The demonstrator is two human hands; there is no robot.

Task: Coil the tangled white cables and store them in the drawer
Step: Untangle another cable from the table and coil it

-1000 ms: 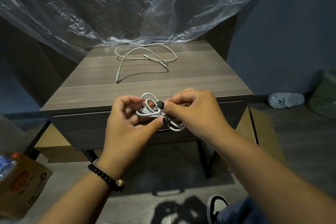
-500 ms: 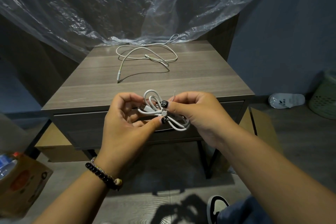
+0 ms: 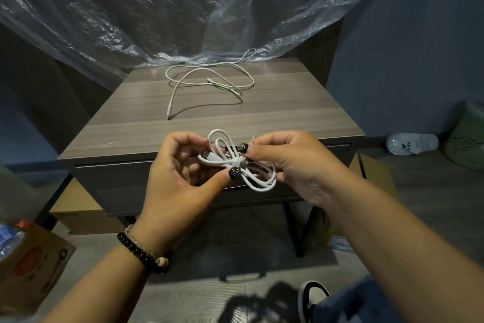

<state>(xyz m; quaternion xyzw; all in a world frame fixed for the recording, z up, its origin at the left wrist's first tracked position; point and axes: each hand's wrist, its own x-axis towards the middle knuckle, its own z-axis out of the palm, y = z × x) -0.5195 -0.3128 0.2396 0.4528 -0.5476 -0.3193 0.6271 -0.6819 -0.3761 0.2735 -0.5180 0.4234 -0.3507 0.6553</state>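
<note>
fingers of my left hand [image 3: 178, 173] and my right hand [image 3: 290, 165] curl round a small bundled white cable [image 3: 237, 161], pinching its middle between both thumbs, loops fanning out to either side. beyond my grip, a loose, uncoiled white cable [image 3: 209, 81] lies on the grey wood-grain side table [image 3: 275, 113]. just behind and below the bundle, the table's closed grey drawer [image 3: 117, 181] faces me.
</note>
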